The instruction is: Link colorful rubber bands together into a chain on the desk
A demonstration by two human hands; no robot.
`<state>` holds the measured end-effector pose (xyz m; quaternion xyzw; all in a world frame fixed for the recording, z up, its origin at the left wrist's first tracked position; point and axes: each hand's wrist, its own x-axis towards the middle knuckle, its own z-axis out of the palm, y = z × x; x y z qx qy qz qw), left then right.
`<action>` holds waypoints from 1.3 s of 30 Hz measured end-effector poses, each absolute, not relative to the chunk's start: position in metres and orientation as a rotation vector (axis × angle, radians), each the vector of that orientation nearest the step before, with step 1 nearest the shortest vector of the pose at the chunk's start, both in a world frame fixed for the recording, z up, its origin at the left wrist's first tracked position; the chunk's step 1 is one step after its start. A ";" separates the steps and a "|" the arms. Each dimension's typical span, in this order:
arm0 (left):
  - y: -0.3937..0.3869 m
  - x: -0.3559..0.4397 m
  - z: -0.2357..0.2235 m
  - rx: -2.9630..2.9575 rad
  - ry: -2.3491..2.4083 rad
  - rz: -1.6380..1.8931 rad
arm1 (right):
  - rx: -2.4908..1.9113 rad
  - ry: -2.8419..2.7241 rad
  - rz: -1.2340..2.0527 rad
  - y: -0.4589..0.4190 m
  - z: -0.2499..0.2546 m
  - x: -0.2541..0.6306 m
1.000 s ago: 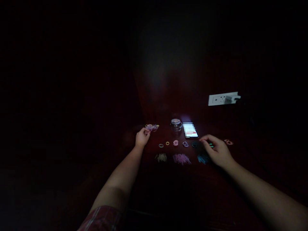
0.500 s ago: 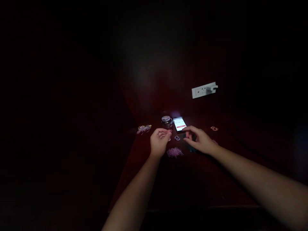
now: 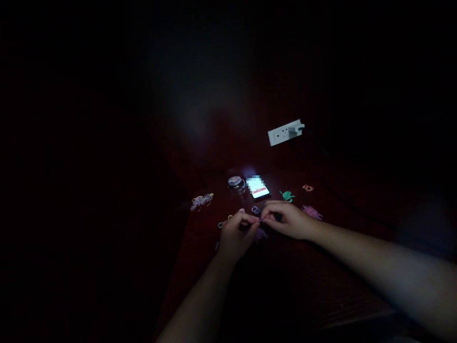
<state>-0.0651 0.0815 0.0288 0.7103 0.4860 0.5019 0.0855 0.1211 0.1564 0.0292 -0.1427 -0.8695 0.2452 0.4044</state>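
Observation:
My left hand (image 3: 236,236) and my right hand (image 3: 290,220) meet fingertip to fingertip low over the table. Pinched between them is a small purple rubber band (image 3: 262,219), mostly covered by the fingers. Just below lies a pile of purple rubber bands (image 3: 262,235), partly hidden by my left hand. Behind the fingertips rest purple hair ties (image 3: 255,209) and a pink hair tie (image 3: 242,210). A mixed heap of small bands (image 3: 202,202) sits at the far left. Pink bands (image 3: 312,212) lie beyond my right wrist, near green ties (image 3: 287,196).
A clear jar with a lid (image 3: 236,185) stands at the back, beside a lit phone (image 3: 258,187). Orange ties (image 3: 308,188) lie at the right. A wall socket (image 3: 285,133) holds a plug, with a dark cable running down to the right. The surroundings are very dark.
My left hand has moved right from the mixed heap, carrying a small band, and my right hand has come to meet it. The view has shifted, too.

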 end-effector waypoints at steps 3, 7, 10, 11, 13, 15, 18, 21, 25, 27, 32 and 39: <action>0.080 -0.064 0.029 2.153 1.459 1.477 | -0.366 -2.189 0.675 0.155 0.030 0.122; 0.079 -0.065 0.030 2.177 1.491 1.430 | -0.378 -2.182 0.719 0.154 0.028 0.122; 0.078 -0.066 0.031 2.209 1.506 1.391 | -0.361 -2.145 0.736 0.155 0.026 0.122; 0.078 -0.066 0.032 2.224 1.502 1.377 | -0.345 -2.136 0.732 0.155 0.026 0.122; 0.076 -0.066 0.034 2.256 1.489 1.349 | -0.309 -2.152 0.700 0.156 0.027 0.122; 0.076 -0.067 0.035 2.274 1.495 1.337 | -0.288 -2.198 0.647 0.156 0.029 0.122; 0.077 -0.068 0.034 2.270 1.542 1.351 | -0.304 -2.227 0.584 0.157 0.031 0.123; 0.078 -0.069 0.033 2.248 1.569 1.366 | -0.336 -2.215 0.571 0.158 0.030 0.123; 0.080 -0.071 0.031 2.185 1.533 1.416 | -0.347 -2.207 0.599 0.158 0.030 0.123; 0.081 -0.072 0.030 2.131 1.528 1.452 | -0.338 -2.215 0.594 0.157 0.031 0.123; 0.083 -0.072 0.026 2.068 1.518 1.496 | -0.330 -2.242 0.561 0.156 0.033 0.123; 0.081 -0.073 0.030 2.206 1.471 1.422 | -0.380 -2.181 0.586 0.159 0.030 0.123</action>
